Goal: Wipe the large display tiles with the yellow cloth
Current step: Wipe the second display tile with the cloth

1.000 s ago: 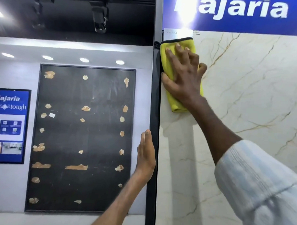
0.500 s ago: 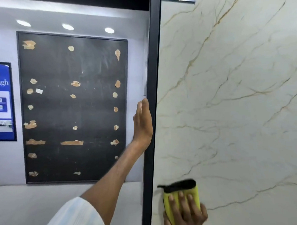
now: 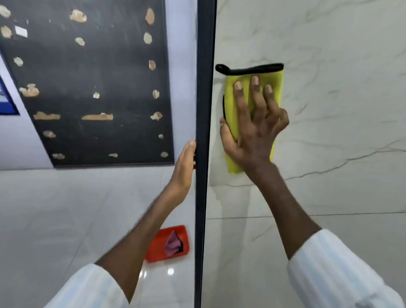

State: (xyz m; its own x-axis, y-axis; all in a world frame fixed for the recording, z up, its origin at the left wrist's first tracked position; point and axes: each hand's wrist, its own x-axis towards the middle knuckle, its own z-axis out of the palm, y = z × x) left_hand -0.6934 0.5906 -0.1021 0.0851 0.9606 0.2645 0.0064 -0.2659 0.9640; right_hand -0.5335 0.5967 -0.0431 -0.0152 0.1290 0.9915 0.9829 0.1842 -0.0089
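Where the right hand (image 3: 251, 132) lies on it, the middle of the cloth (image 3: 276, 87) is hidden; only its yellow fuzzy margins and black hem show. The cloth lies flat on the tile (image 3: 338, 113), just right of the black frame (image 3: 203, 107). The fingers (image 3: 254, 91) are spread wide and press it; the little finger is bent at the cloth's 3 o'clock edge. The tile is glossy, pale, thinly veined and cut off on the right. The left hand (image 3: 184, 167) is seen edge-on, fingers straight against the frame, palm hidden. At its 6 o'clock, a red tray (image 3: 156, 249) with a pink rag (image 3: 172, 243) is partly behind the frame and blurred. At 10 o'clock hangs a matte black board (image 3: 96, 67) with crusty tan patches.
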